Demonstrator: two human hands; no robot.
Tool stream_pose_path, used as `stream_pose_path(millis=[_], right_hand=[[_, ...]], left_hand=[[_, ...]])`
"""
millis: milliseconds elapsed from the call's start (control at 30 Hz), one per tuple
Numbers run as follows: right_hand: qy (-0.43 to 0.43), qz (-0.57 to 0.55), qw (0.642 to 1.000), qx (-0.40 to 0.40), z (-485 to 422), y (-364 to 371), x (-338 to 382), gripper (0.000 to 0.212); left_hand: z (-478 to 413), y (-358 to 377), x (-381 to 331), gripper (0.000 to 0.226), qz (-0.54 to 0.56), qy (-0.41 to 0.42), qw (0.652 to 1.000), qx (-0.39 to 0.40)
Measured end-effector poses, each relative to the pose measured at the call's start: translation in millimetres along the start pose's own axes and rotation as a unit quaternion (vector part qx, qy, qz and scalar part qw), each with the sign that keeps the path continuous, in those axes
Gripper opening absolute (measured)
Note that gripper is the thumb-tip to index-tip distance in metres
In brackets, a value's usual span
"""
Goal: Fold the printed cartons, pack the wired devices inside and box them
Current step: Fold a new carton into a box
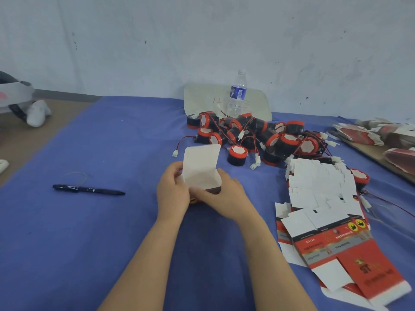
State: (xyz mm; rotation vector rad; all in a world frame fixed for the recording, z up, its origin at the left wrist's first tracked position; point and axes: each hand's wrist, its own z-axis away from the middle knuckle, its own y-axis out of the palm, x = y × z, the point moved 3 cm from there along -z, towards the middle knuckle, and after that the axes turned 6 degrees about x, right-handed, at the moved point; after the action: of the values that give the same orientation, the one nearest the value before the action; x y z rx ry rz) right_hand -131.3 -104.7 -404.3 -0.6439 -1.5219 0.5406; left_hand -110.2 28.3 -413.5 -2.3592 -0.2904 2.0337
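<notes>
Two hands meet near the middle of the blue surface [112, 243]. From my remote station I read the left hand [173, 189] as curled round the left wall of a half-folded carton [201, 167], with its thumb at the foot of the raised white flap. The right hand [221, 196] grips the carton's right side, thumb laid across the front. The carton stands open, flap upright and white inside facing me. Whether anything lies inside it I cannot tell.

Toward the far edge, a heap of red-and-black wired devices [258, 135] lies tangled. Just behind it stands a water bottle [238, 93] before a pale sheet [202, 97]. Along the right side, flat cartons [321, 198] lie fanned from the heap to the near edge. A black pen [88, 189] lies well apart, toward the left edge.
</notes>
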Motion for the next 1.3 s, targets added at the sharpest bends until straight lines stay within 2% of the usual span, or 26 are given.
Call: stream_pose_path(millis=[33,100,167,233,367,433,600,667,800,867,1000,1067,1133,1200,1233,1300], right_hand=[[-0.015,-0.044,0.999,-0.028,0,-5,2,0.057],[-0.013,-0.112,0.988,-0.103,2,-14,6,0.065],[0.01,-0.134,0.979,-0.155,4,-17,6,0.063],[0.028,-0.161,0.97,-0.182,6,-18,3,0.05],[0.038,-0.182,0.968,-0.166,2,-18,1,0.045],[0.021,-0.201,0.968,-0.147,-1,-19,1,0.045],[-0.032,-0.216,0.972,-0.091,0,-27,-2,0.021],[-0.036,-0.195,0.976,-0.093,1,-28,-2,0.014],[-0.037,-0.119,0.981,-0.15,2,-28,-1,0.029],[-0.047,-0.1,0.98,-0.166,3,-30,0,0.029],[-0.077,-0.109,0.976,-0.171,5,-35,2,0.021],[-0.058,-0.144,0.96,-0.231,6,-40,-1,0.023],[-0.007,-0.232,0.928,-0.292,6,-44,-6,0.024],[0.039,-0.346,0.898,-0.269,3,-41,-12,0.02],[0.058,-0.395,0.889,-0.224,0,-37,-13,0.017],[0.071,-0.43,0.892,-0.122,-2,-26,-11,0.01]], left_hand=[[-1,0,-1,0.031,0.043,-0.018,0.999,0.002],[-2,0,-6,0.031,0.094,-0.049,0.994,0.011],[0,3,-10,0.057,0.08,-0.043,0.995,0.032],[5,6,-13,0.063,0.022,-0.012,0.999,0.021],[7,8,-11,0.043,-0.069,0.011,0.997,0.011],[5,7,-10,0.036,-0.074,0.019,0.997,0.013],[7,8,-11,0.046,-0.018,0.002,1.0,0.016],[6,7,-11,0.041,-0.048,0.013,0.999,0.004],[1,4,-7,0.024,-0.11,0.051,0.993,-0.004],[0,3,-5,0.021,-0.122,0.06,0.991,-0.012],[3,2,-13,0.02,-0.041,0.09,0.994,-0.04],[6,0,-18,0.044,0.028,0.106,0.991,-0.079],[7,1,-18,0.079,0.099,0.037,0.993,-0.059],[9,11,-16,0.099,0.148,-0.061,0.987,0.03],[10,16,-15,0.096,0.186,-0.093,0.975,0.083],[9,22,-16,0.059,0.278,-0.122,0.944,0.126]])
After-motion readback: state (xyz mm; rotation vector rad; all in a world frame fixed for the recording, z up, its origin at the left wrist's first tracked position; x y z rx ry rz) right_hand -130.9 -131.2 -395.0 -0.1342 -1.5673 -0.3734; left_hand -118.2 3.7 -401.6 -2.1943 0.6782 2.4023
